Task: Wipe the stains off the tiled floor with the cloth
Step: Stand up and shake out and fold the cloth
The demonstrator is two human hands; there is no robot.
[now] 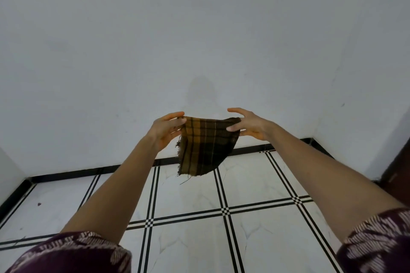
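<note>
A brown and yellow checked cloth [204, 146] with frayed edges hangs in the air in front of the wall, stretched between both hands. My left hand [166, 131] pinches its upper left corner. My right hand [248, 125] holds its upper right corner, with the fingers spread. Below lies the white tiled floor [188, 197] with black double lines. A small dark stain [39, 204] sits on a tile at the far left, and fainter specks mark the floor [21, 228] nearer the front left.
A plain white wall [199, 40] fills the upper view, with a black skirting strip [88, 172] along its foot. A dark brown door edge [399, 168] stands at the right. Patterned maroon sleeves cover both of my upper arms.
</note>
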